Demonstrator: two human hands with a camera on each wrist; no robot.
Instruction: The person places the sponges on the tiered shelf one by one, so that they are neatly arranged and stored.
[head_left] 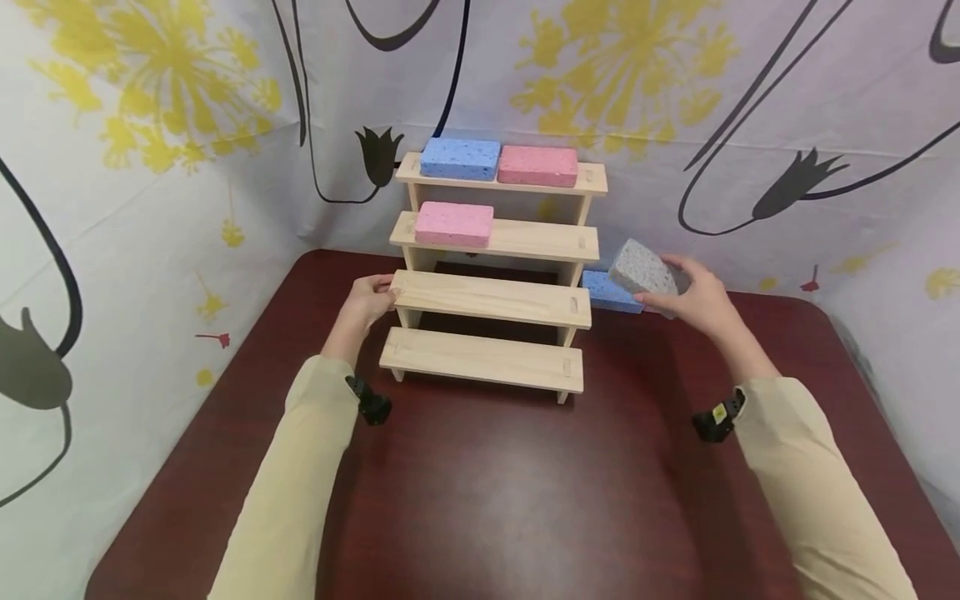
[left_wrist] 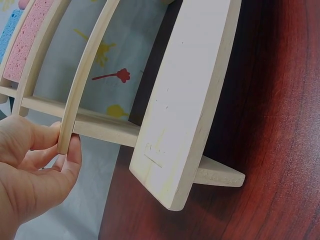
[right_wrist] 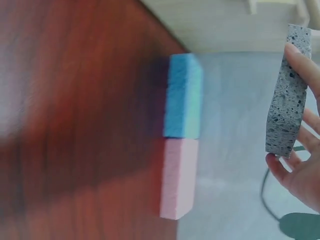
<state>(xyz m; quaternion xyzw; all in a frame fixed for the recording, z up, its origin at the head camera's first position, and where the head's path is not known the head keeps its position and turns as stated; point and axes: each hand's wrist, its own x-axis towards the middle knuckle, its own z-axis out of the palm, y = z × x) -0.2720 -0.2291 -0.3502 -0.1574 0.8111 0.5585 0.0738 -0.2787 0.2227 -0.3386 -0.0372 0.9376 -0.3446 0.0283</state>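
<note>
My left hand [head_left: 367,302] pinches the left end of the second step up on a four-step wooden rack [head_left: 491,297]; in the left wrist view, thumb and fingers close round that board's end. To the right of the rack, my right hand [head_left: 697,296] holds a grey sponge [head_left: 643,271] up off the table, tilted, between thumb and fingers. On the top step a blue sponge [head_left: 460,159] and a dark pink sponge [head_left: 537,166] lie side by side. One lighter pink sponge [head_left: 454,224] lies on the left part of the step below. The two lower steps bear nothing.
On the dark red table [head_left: 495,500], behind the raised grey sponge, a blue sponge [right_wrist: 182,95] and a pink sponge [right_wrist: 177,177] stand end to end against the cloth. White cloth [head_left: 847,117] with yellow and dark flower prints hangs at the back and sides.
</note>
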